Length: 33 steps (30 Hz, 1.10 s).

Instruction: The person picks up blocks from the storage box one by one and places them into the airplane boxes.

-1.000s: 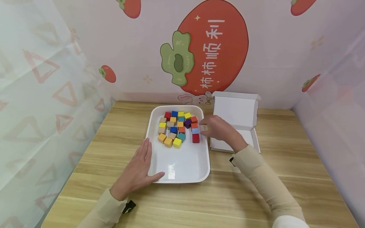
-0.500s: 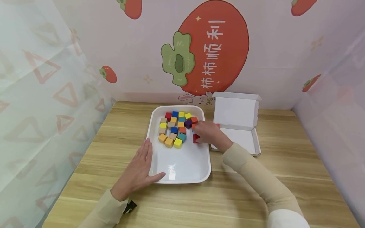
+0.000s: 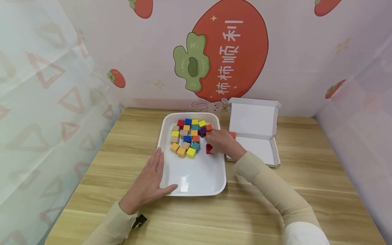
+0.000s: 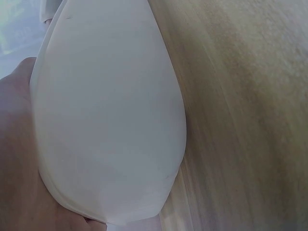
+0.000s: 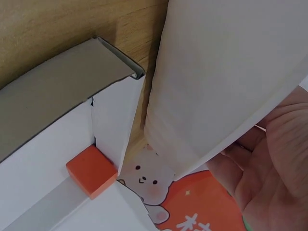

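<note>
My left hand (image 3: 147,185) lies at the near left of a white tray (image 3: 196,185), fingers straight along its side and thumb over the near rim. In the left wrist view part of that hand (image 4: 19,159) touches the rim. My right hand (image 3: 223,142) reaches over the tray's right rim, fingers bent down among the cubes. A dark red cube (image 3: 209,149) shows beside its thumb. The hand covers neighbouring cubes, so whether it pinches one is hidden. In the right wrist view the fingertips of the right hand (image 5: 269,163) are also behind the tray wall.
Several coloured cubes (image 3: 185,136) fill the far half of the tray. An open white cardboard box (image 3: 260,151) stands right of it, with an orange-red cube (image 5: 92,171) in its corner. A printed wall cloth (image 3: 147,68) rises behind the wooden table (image 3: 101,177).
My right hand has moved left from the tray's right edge and down onto the cubes, uncovering the orange-red cube in the box. The dark red cube shifts slightly left. My left hand stays put.
</note>
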Motion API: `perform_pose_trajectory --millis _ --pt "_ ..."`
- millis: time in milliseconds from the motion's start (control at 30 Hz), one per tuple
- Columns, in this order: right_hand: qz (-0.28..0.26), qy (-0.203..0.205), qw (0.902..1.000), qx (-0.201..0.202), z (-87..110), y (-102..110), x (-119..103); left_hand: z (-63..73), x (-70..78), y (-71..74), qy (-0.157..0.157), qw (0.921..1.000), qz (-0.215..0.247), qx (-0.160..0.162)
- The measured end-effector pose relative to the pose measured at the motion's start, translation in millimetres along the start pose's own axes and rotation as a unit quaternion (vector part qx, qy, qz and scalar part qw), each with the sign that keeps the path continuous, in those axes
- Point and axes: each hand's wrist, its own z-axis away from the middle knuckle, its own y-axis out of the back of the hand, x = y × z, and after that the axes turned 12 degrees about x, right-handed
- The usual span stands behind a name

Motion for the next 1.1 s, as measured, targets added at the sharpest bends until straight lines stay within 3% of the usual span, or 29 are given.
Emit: perform_pose_trajectory --millis 367,533,800,967,1100 --pt "-0.041 -0.007 0.9990 -0.016 2.1 -2.8 -1.0 -0.2 -0.8 -2.1 -0.004 1.0000 0.003 0.007" --pt "-0.087 -0.019 0.9960 -0.008 4.2 -4.7 -0.4 0.2 -0.6 -2.2 -0.005 0.9999 0.004 0.011" --pt "-0.246 -0.042 0.9671 0.049 25.1 13.2 18.1 -0.6 0.5 -2.2 -0.008 0.9999 0.005 0.010" --pt "-0.287 -0.055 0.9522 0.090 46.9 29.5 40.2 0.5 0.2 -2.6 -0.010 0.9998 0.002 0.018" --pt "-0.289 -0.079 0.9467 0.118 62.4 34.9 61.0 0.5 -0.2 -2.8 -0.007 0.9998 0.000 0.018"
